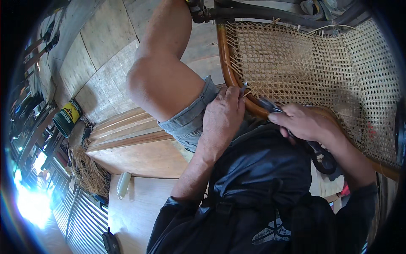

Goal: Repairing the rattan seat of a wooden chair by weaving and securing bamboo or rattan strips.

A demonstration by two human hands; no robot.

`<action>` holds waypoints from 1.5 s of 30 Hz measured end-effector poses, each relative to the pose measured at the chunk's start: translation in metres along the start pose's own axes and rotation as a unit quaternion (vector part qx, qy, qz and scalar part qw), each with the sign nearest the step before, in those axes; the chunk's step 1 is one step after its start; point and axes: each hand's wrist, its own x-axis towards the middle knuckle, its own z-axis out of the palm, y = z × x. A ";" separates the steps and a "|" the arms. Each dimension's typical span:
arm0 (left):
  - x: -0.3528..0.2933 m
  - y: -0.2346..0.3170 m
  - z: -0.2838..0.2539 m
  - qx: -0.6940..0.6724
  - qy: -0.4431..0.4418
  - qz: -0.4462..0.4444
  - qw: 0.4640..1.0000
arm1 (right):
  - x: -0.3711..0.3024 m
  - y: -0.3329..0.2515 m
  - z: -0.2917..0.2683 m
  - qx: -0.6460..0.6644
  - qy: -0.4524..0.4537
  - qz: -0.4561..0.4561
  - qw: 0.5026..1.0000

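My left hand (223,115) is closed in a pinch at the near left corner of a woven cane seat (292,63). A small pale, pointed tip (244,87) sticks out from its fingers beside the frame, too small to name. My right hand (302,122) is closed round a dark metal hand tool (325,163), perhaps shears or pincers. That tool's head lies over the curved brown wooden frame (256,110), and a dark curved handle trails below the palm. Short loose cane ends stick out along the left edge of the weave.
My bare knee (144,80) is left of the seat. Further left are a wooden step (131,156), a dark green and yellow can (67,117), a bundle of dry fibre strands (86,171) and a pale cylinder (123,185). Dark bars (262,15) cross behind the seat.
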 end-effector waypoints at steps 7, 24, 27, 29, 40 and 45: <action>0.001 -0.005 0.003 0.004 -0.002 0.020 1.000 | 0.022 -0.028 0.006 -0.079 -0.044 0.027 0.996; 0.002 -0.001 -0.001 0.026 -0.024 0.022 0.999 | 0.029 -0.028 0.006 -0.140 -0.038 -0.039 0.989; 0.002 -0.001 0.000 0.019 -0.018 0.023 0.999 | 0.030 -0.022 0.005 -0.200 -0.026 -0.040 0.979; 0.002 0.002 -0.002 0.005 -0.003 0.047 0.999 | 0.014 -0.012 0.009 -0.218 0.051 -0.079 0.971; 0.006 0.013 -0.016 -0.215 0.047 -0.056 0.974 | -0.055 0.284 0.061 0.104 0.461 -0.043 0.880; 0.006 0.020 -0.024 -0.367 0.012 -0.075 0.927 | 0.004 0.375 0.120 0.118 0.475 -0.010 0.872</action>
